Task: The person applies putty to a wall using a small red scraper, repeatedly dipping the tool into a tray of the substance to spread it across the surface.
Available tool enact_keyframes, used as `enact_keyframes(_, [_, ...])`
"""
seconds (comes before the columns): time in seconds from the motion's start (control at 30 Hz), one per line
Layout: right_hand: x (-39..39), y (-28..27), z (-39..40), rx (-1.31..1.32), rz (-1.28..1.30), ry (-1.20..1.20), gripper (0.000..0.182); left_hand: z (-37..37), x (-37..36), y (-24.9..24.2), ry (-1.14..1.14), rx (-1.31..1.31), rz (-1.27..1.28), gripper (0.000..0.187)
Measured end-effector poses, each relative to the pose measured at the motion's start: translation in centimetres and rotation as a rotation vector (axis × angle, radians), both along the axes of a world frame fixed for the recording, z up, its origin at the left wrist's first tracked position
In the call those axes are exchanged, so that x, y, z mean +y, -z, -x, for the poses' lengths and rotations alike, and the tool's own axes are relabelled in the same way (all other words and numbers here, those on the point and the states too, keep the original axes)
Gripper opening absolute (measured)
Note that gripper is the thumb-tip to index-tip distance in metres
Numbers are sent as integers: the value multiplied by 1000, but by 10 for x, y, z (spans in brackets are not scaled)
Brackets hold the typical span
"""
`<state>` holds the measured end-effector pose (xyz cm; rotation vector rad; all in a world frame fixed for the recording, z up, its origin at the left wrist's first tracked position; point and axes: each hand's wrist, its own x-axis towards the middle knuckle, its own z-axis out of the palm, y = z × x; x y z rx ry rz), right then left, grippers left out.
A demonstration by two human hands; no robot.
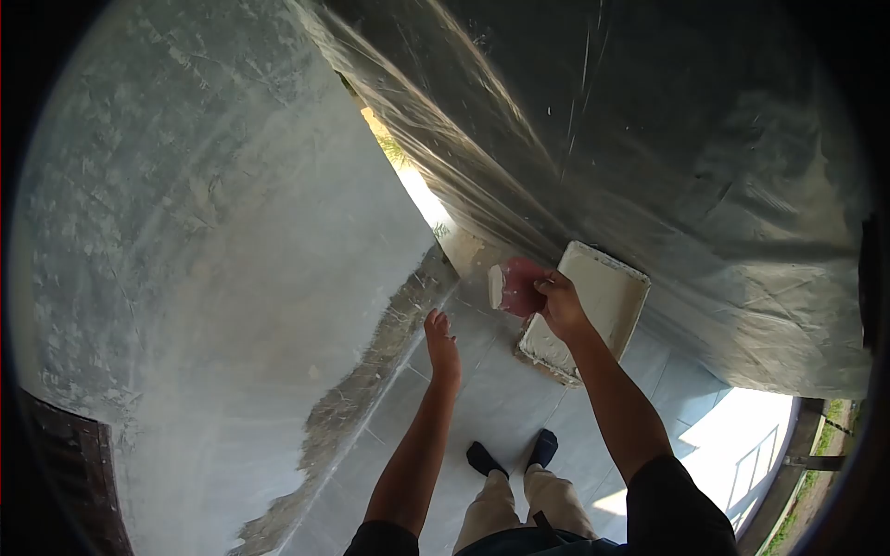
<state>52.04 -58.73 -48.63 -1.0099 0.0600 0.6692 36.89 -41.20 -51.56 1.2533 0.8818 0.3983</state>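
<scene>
My right hand [556,301] grips a pinkish-red putty spreader [521,285], its left edge loaded with thick white paste. Just beneath that hand, a rectangular tray [643,301] on the floor holds smooth white paste [603,289], with smears along its rim. Loosely curled fingers show on my left hand [442,345], which appears to hold nothing. It hovers near the base of the wall [269,241], apart from the spreader. Pale grey coating covers most of this wall, while a rough brownish strip [357,394] runs along its bottom.
Plastic sheeting [686,167] hangs along the right side, close to the tray. My feet in dark socks [487,457] stand on grey floor tiles [477,408]. A dark brown frame [79,463] sits at lower left. Bright daylight enters through a gap [417,190] between wall and sheeting.
</scene>
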Motion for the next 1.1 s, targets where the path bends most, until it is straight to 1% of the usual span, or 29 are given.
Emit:
enact_keyframes(0.1, [47,-36,9,-21,-44,-71,34,10,30,-43,-109,-54,-71,48])
enact_keyframes(0.13, [60,-52,15,-35,-106,-106,36,15,41,-53,-130,-74,-87,48])
enact_keyframes(0.2, [91,-73,25,-77,-175,-168,36,31,61,-73,-146,-233,-341,47])
enact_keyframes(0.23, [105,-84,30,-96,-228,-205,36,39,72,-85,-170,-252,-359,47])
enact_keyframes(0.3, [134,-107,43,-103,-270,-262,37,56,91,-110,-171,-312,-601,44])
enact_keyframes(0.37, [161,-131,57,-108,-308,-314,38,72,107,-142,-211,-315,-675,45])
enact_keyframes(0.43, [189,-156,75,-61,-408,-299,35,88,125,-169,-224,-253,-837,46])
enact_keyframes(0.47, [201,-169,85,-77,-422,-322,35,97,136,-180,-249,-264,-853,46])
enact_keyframes(0.53, [221,-203,107,-22,-454,-322,35,114,159,-206,-250,-211,-1076,46])
enact_keyframes(0.57, [232,-216,114,-37,-464,-342,35,124,169,-218,-273,-220,-1089,46])
enact_keyframes(0.67, [261,-251,138,-123,-524,-426,34,159,196,-260,-295,-159,-1359,49])
enact_keyframes(0.77, [286,-290,160,-146,-555,-467,32,186,221,-290,-340,-110,-1466,51])
enact_keyframes(0.8, [294,-300,165,-183,-568,-480,32,193,228,-301,-357,-109,-1473,51])
enact_keyframes(0.87, [311,-322,174,-226,-587,-510,31,206,243,-325,-356,-48,-1583,54])
enact_keyframes(0.9, [317,-334,178,-253,-591,-514,31,211,251,-334,-375,-46,-1588,54])
enact_keyframes(0.97, [332,-360,183,-292,-606,-538,30,220,267,-354,-405,-33,-1696,56])
enact_keyframes(1.03, [346,-380,185,-354,-579,-542,31,228,280,-372,-438,-10,-1735,56])
enact_keyframes(1.07, [354,-386,185,-359,-584,-556,31,233,286,-380,-442,29,-1822,56])
enact_keyframes(1.1, [363,-397,184,-420,-615,-550,32,234,294,-390,-451,63,-1913,56])
